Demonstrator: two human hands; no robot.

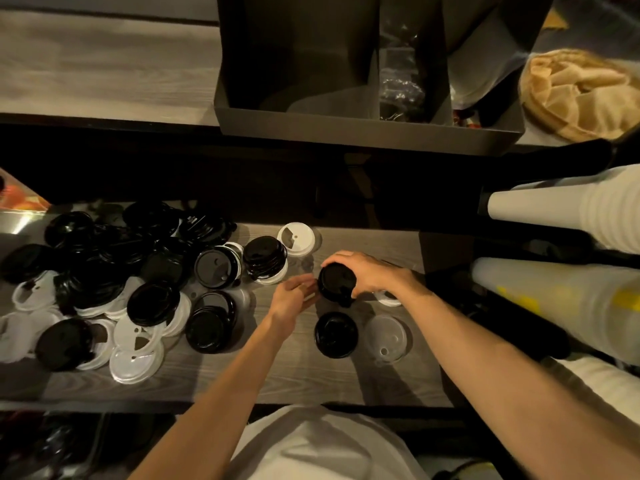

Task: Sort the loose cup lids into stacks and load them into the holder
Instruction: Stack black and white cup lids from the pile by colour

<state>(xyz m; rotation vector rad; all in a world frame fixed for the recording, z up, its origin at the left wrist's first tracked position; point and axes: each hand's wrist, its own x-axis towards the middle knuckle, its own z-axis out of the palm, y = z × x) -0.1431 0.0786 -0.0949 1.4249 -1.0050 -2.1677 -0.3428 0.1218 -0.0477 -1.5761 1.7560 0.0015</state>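
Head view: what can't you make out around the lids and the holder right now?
- Black stack: its count, hidden under the right hand.
- White lid: mostly behind the right wrist.
- Holder: compartments too dark, top cut off by the frame.
- Lid pile: left part cut off, overlapped.

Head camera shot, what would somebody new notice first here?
Probably the jumbled pile of black and white lids sprawling over the left of the wooden counter. Next, at centre, the right hand grips a black lid stack from above while the left hand reaches toward it. Behind, on the upper shelf, stands a dark divided holder.
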